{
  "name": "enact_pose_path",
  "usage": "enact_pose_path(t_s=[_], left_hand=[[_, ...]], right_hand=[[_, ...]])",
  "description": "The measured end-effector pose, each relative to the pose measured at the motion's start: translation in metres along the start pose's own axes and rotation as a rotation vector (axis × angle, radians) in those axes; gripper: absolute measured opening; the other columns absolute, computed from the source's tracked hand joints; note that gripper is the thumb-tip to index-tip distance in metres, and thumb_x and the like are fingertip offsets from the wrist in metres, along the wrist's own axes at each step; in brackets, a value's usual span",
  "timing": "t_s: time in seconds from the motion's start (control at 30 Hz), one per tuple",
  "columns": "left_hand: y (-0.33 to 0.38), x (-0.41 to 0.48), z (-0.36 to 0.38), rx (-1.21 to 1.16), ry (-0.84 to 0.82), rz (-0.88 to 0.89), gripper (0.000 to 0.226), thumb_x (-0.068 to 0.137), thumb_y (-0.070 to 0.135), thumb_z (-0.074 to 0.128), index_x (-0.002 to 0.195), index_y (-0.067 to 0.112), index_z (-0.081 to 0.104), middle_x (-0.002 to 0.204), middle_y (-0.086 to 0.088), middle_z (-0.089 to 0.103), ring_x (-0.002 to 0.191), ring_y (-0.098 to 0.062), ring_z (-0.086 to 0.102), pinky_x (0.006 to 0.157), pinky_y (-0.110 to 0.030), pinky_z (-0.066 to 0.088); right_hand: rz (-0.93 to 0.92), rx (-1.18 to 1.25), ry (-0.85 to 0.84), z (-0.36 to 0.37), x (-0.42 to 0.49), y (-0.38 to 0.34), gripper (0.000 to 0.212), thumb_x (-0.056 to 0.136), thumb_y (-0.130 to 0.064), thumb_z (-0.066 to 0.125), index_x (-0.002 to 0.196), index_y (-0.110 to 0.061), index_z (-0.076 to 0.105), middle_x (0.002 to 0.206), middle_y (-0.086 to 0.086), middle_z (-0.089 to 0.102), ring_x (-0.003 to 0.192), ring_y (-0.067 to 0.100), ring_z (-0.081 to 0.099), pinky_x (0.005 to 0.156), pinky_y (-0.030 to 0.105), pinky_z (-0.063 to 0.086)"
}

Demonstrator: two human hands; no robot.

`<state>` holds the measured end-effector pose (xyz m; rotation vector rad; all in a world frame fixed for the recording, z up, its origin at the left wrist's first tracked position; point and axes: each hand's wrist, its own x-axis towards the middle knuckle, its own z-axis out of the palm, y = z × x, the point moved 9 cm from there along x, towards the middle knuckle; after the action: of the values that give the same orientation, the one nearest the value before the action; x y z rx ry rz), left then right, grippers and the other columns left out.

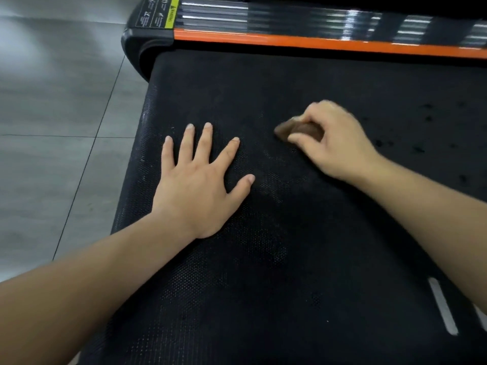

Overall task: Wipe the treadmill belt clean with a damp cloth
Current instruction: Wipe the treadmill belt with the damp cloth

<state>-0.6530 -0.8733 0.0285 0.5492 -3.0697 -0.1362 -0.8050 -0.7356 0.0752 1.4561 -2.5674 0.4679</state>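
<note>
The black textured treadmill belt (276, 246) fills most of the view. My left hand (200, 180) lies flat on it with fingers spread, near the belt's left edge. My right hand (334, 143) grips a small bunched brown cloth (295, 131) and presses it on the belt, to the right of my left hand. The cloth is blurred and mostly covered by my fingers. Dark wet-looking spots (421, 127) dot the belt at the right. A faint pale smear (274, 177) shows between my hands.
An orange strip (316, 42) and a glossy black side rail (290, 19) with a yellow warning label (171, 14) run along the belt's far side. Grey floor tiles (58, 127) lie to the left. A white stripe mark (442, 306) sits on the belt at lower right.
</note>
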Motion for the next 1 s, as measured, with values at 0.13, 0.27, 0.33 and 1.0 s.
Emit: enact_pose_path(t_s=[0.13,0.27,0.33,1.0], left_hand=[[0.0,0.0,0.001,-0.012,0.008,-0.005,0.078,0.092,0.078,0.009,0.16,0.04,0.012,0.169,-0.01,0.007,0.156,-0.032,-0.003,0.123,-0.058,0.001],[0.0,0.0,0.0,-0.001,0.015,-0.008,0.078,0.092,0.077,0.01,0.16,0.04,0.014,0.169,-0.01,0.008,0.156,-0.033,-0.002,0.123,-0.059,0.002],[0.0,0.0,0.0,-0.003,0.012,-0.007,0.078,0.092,0.077,0.01,0.16,0.04,0.014,0.169,-0.01,0.007,0.156,-0.032,-0.002,0.123,-0.058,0.001],[-0.001,-0.001,0.003,-0.02,-0.007,-0.01,0.076,0.092,0.078,0.015,0.159,0.041,0.014,0.17,-0.009,0.006,0.156,-0.031,-0.004,0.124,-0.057,-0.002]], right_hand=[[0.502,-0.023,0.163,-0.024,0.008,0.087,0.029,0.087,-0.045,0.063,0.102,-0.02,0.057,0.109,0.012,0.058,0.104,0.037,0.056,0.091,0.048,0.047],[0.197,0.16,0.037,0.001,-0.031,-0.01,0.027,0.085,-0.042,0.063,0.099,-0.019,0.061,0.101,0.004,0.059,0.097,0.027,0.059,0.084,0.043,0.047],[0.066,0.144,-0.033,0.0,-0.042,-0.026,0.025,0.086,-0.042,0.062,0.099,-0.021,0.06,0.099,0.001,0.06,0.094,0.025,0.059,0.084,0.044,0.048],[0.231,0.157,0.094,-0.014,-0.09,-0.027,0.02,0.087,-0.037,0.063,0.096,-0.019,0.058,0.093,-0.003,0.048,0.089,0.023,0.053,0.077,0.038,0.044]])
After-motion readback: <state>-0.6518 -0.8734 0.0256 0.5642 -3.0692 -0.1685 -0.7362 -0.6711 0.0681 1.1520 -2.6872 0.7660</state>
